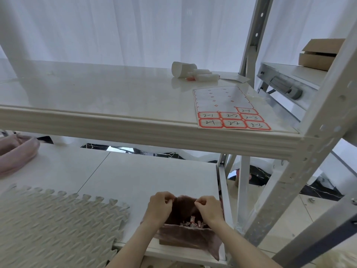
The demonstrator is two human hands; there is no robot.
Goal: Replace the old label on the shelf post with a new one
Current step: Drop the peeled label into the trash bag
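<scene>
Currently both hands work at the bottom centre of the frame, over a brown bag on the lower shelf. Left hand pinches the bag's rim with narrow fingers; right hand pinches the opposite rim likewise. Crumpled red-and-white label scraps lie inside the bag. Label sheet, seven red-bordered handwritten labels remaining, lies flat at right of the upper shelf, near the shelf post. Rolled backing paper behind it.
</scene>
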